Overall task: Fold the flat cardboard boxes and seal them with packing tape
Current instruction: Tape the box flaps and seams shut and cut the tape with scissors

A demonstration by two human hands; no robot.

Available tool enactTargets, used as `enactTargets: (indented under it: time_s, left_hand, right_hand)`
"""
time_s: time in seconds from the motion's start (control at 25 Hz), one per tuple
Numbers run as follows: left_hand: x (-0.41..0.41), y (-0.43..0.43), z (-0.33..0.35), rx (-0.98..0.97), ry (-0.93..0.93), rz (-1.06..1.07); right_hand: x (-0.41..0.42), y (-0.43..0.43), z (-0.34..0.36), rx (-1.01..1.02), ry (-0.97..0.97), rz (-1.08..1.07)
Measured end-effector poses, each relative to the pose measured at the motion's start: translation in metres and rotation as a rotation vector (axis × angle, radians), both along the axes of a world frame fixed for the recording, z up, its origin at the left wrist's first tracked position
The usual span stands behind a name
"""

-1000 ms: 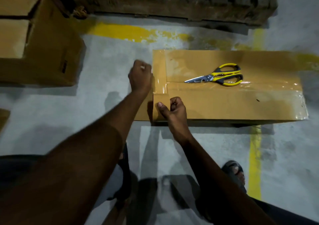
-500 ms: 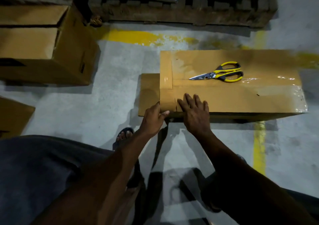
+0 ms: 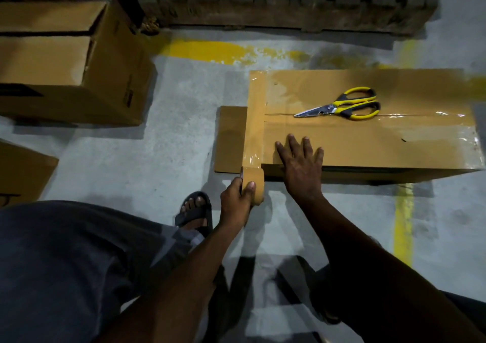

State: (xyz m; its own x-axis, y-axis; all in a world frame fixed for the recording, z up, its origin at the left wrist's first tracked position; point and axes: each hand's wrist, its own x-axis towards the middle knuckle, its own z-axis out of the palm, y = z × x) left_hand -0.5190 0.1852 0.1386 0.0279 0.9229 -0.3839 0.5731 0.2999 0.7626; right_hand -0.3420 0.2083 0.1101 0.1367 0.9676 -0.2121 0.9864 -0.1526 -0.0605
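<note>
Left hand [image 3: 235, 203] grips the tape roll [image 3: 253, 188], fingers and thumb curled round its rim, just off the near left corner of the box [image 3: 368, 143]. A strip [image 3: 255, 122] of brown tape runs from the roll up across the left end of the box top to its far edge. Right hand [image 3: 302, 164] lies flat on the box top at the near edge, fingers straight and spread, just right of the strip, holding nothing. Closed, the box sits on the floor [image 3: 171, 143], with glossy tape along its middle seam and over its right end. Scissors [image 3: 339, 104] lie on top, blades pointing left, well apart from both hands.

At the near edge the right wrist hangs over the drop. A flat sheet [image 3: 230, 137] of cardboard juts out past the box's left end. Bare floor separates it from an open carton [image 3: 73, 61] at the left. A pallet [image 3: 263, 9] spans the far side, with a band of floor and a worn yellow line [image 3: 205, 51] between it and the box. A sandalled foot [image 3: 196, 208] stands just left of the left hand.

Fingers hide the roll's core. Whether the sheet lies under the box or only against it cannot be told. The box's near side is in shadow, and its far right corner is blurred at the frame edge. A second carton [image 3: 21, 169] is cut off at the left.
</note>
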Motion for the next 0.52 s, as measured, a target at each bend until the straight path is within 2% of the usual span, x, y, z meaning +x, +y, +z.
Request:
enactTargets:
  time_s: [0.2, 0.4, 0.52]
  left_hand:
    - [-0.002, 0.001, -0.003, -0.079, -0.106, 0.103]
    - [0.001, 0.006, -0.011, -0.142, -0.126, 0.112]
    - [0.0, 0.001, -0.016, -0.162, -0.149, 0.115]
  right_hand:
    - [-0.001, 0.0, 0.0, -0.018, 0.011, -0.007]
    - [-0.002, 0.001, 0.001, 0.016, 0.036, 0.003]
    - [-0.006, 0.005, -0.003, 0.066, 0.025, 0.259]
